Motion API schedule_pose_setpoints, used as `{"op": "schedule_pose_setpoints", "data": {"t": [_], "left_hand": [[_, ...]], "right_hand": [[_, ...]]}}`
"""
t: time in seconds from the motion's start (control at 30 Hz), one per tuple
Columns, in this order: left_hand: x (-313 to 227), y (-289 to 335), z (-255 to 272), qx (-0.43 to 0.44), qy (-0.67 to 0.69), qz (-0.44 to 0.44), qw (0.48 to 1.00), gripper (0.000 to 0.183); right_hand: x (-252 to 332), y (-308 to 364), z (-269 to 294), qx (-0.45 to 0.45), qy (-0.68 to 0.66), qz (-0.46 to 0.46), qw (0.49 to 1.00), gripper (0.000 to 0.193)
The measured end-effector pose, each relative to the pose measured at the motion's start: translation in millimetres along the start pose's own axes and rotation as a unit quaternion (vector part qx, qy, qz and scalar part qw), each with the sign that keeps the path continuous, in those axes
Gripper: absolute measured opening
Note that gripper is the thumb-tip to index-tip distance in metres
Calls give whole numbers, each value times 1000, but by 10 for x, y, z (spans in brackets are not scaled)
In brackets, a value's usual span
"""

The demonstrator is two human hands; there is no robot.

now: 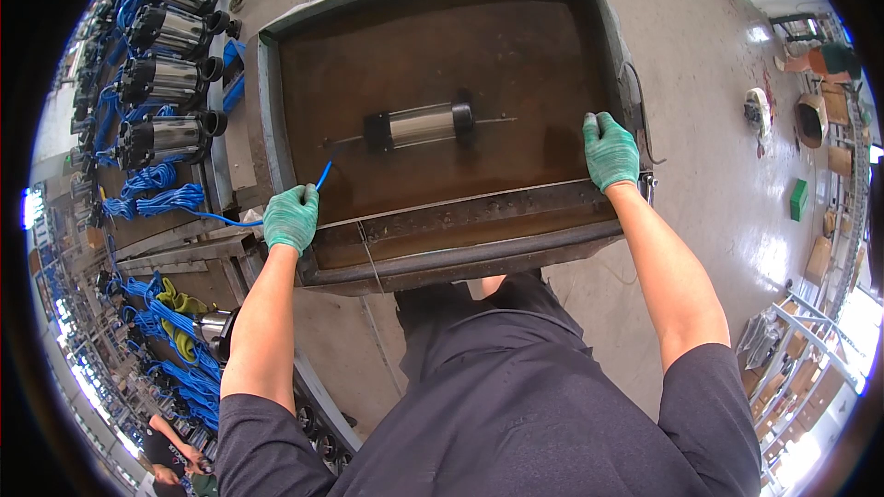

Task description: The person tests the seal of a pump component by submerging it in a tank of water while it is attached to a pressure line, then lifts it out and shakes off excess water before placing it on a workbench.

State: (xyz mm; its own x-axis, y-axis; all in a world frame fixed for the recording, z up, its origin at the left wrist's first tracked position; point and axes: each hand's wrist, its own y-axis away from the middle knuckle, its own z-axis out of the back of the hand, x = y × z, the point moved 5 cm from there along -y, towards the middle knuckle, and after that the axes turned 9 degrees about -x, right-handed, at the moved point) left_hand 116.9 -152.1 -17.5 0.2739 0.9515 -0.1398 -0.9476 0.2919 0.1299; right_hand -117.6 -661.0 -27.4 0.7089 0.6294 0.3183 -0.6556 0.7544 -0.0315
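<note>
A rusty metal tank point(276, 101) full of brown water stands in front of me. A steel pump with black end caps point(421, 123) lies sunk in the middle of it. My left hand point(292, 216), in a green glove, rests on the tank's near left rim and grips the blue cable point(321, 175) that runs down into the water toward the pump. My right hand point(610, 149), also gloved green, presses on the near right rim with fingers spread flat, holding nothing.
A row of several steel pumps point(170, 83) with coiled blue cables point(157, 201) lines the racks at left. More blue cable point(180, 359) piles lower left, near another person point(170, 460). Concrete floor point(718, 64) lies to the right, with boxes and shelving point(820, 248) at far right.
</note>
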Motion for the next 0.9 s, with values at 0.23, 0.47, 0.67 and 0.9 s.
{"op": "schedule_pose_setpoints", "data": {"t": [0.23, 0.47, 0.67, 0.9], "left_hand": [[-51, -7, 46, 31, 0, 24, 999, 41], [-27, -2, 31, 34, 6, 32, 999, 40], [-5, -6, 8, 34, 8, 36, 999, 40], [54, -11, -38, 41, 19, 45, 998, 40]], "right_hand": [[3, 1, 2, -1, 5, 2, 1000, 41], [6, 2, 4, 1, -2, -2, 1000, 41], [-29, 2, -23, -6, -4, 1, 1000, 41], [-17, -4, -21, -3, -5, -2, 1000, 40]]}}
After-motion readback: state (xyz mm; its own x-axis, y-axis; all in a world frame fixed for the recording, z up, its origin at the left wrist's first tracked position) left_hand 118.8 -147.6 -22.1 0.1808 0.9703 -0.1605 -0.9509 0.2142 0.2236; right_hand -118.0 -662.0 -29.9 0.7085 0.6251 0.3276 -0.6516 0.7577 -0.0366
